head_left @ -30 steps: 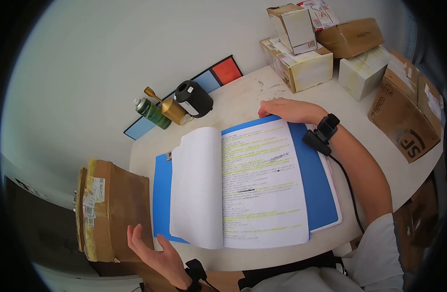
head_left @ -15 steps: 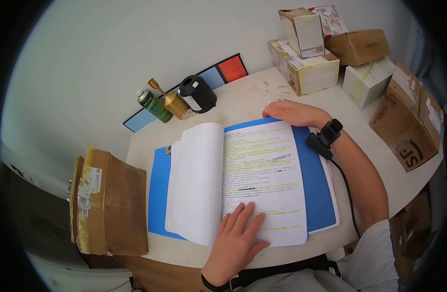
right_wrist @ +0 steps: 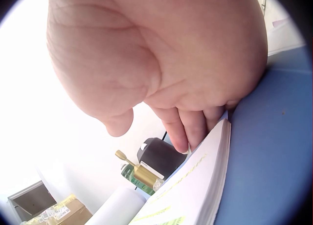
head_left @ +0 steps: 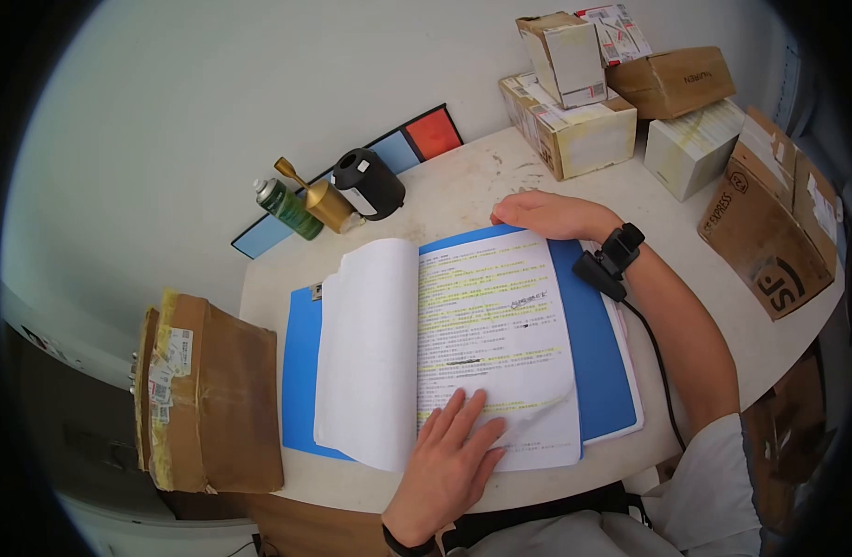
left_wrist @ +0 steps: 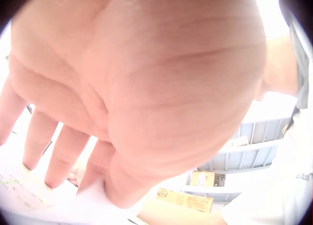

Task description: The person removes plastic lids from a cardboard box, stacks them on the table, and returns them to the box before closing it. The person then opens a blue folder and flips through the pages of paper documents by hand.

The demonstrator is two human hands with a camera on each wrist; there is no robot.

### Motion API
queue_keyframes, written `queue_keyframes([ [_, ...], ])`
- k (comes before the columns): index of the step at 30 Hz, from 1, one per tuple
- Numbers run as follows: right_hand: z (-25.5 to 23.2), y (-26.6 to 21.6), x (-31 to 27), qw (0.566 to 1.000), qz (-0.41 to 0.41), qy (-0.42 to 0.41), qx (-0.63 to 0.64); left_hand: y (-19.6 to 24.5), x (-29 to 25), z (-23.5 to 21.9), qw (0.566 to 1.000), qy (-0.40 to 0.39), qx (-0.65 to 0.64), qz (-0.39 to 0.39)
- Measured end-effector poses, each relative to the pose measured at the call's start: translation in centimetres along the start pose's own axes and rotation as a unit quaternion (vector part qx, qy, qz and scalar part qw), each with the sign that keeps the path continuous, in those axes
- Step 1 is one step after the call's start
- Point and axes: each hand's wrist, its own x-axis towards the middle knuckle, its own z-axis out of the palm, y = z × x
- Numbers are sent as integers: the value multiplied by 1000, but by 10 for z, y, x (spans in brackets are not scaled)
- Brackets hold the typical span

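A thick clipped stack of printed pages (head_left: 486,316), marked with yellow highlighter, lies on a blue folder (head_left: 604,371). Turned-over white sheets (head_left: 365,353) curve across its left side. My left hand (head_left: 444,473) lies over the lower part of the right-hand page, fingers spread. Between its thumb and index finger, in the left wrist view, it pinches the white page (left_wrist: 93,195), whose lower right corner is bent up over the sheet beneath. At the folder's top edge rests my right hand (head_left: 560,215), its fingers (right_wrist: 173,129) extended past the stack's top corner and its thumb apart.
Behind the folder stand a green spray can (head_left: 288,209), a gold-coloured holder (head_left: 330,206) and a black cylinder (head_left: 370,184). Cardboard boxes (head_left: 593,139) are stacked at the back right, with a brown carton (head_left: 769,223) nearer. Another carton (head_left: 226,399) stands left of the table.
My left hand has come from the left of the folder onto the right-hand page. That page's lower corner has since bent up. My right hand stays at the top edge.
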Motion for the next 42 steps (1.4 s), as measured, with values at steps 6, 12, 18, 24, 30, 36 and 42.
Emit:
queue_keyframes([
  [6,1,-3,0,1000,9,8,-17,-1,1,-3,989,131,-2,-74],
  [12,-1,-7,-9,999,4,28,-19,-79,-47,-37,856,405,78,-312],
  [18,0,-6,-1,1000,18,-1,-17,-5,-21,-35,993,97,36,-64],
  [24,-1,-1,-2,1000,-5,8,-23,3,-4,-2,999,-3,3,-50],
  [30,1,4,1,1000,-20,9,-10,-10,-9,-8,998,-25,-23,-46],
  [36,0,-3,-1,1000,4,-10,10,3,0,-4,999,-31,19,-13],
  [42,-1,-10,-8,999,13,5,34,-3,0,-6,1000,-20,-12,-8],
])
